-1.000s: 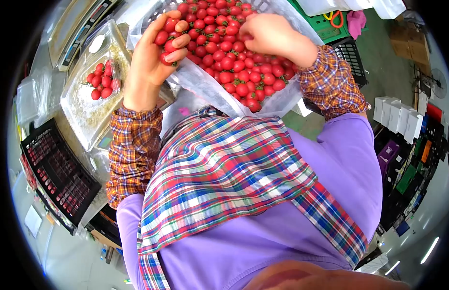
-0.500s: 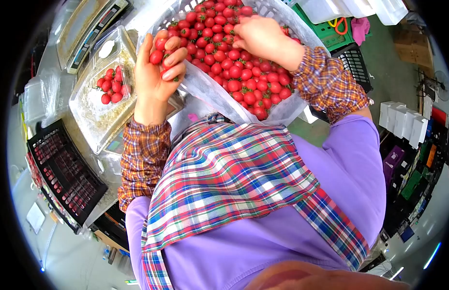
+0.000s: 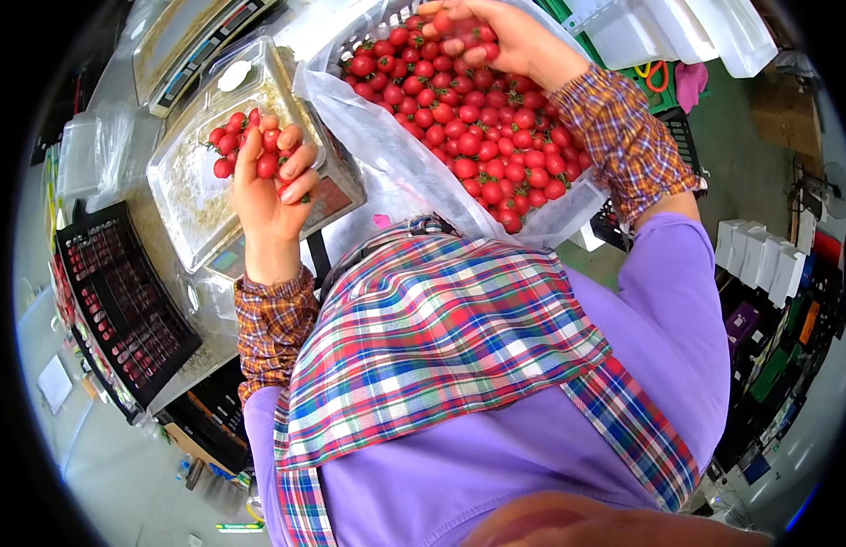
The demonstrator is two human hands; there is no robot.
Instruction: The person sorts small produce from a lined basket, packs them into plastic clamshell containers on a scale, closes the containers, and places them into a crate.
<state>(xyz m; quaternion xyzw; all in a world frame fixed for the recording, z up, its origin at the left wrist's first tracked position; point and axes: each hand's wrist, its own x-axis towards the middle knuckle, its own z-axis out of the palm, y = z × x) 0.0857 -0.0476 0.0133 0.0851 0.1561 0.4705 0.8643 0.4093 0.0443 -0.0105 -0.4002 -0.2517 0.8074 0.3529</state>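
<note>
Several red cherry tomatoes (image 3: 268, 164) are cupped in my left hand (image 3: 275, 196), its fingers curled round them. This hand is over the right side of a clear plastic tray (image 3: 181, 223), where a small pile of cherry tomatoes (image 3: 226, 146) lies. My right hand (image 3: 496, 35) is above the far part of a crate heaped with cherry tomatoes (image 3: 478, 137). A few tomatoes show between its curled fingers, slightly blurred. White liner (image 3: 359, 137) covers the crate's sides.
Under the clear tray is a scale (image 3: 336, 196). A black tray with packed red rows (image 3: 127, 305) stands at the left. Clear plastic containers (image 3: 99, 159) are stacked behind it. White boxes (image 3: 760, 255) and a green crate (image 3: 578, 36) are at the right.
My left hand has moved left and down, from beside the crate to over the clear tray, still holding tomatoes. My right hand has risen from the heap with tomatoes in its fingers.
</note>
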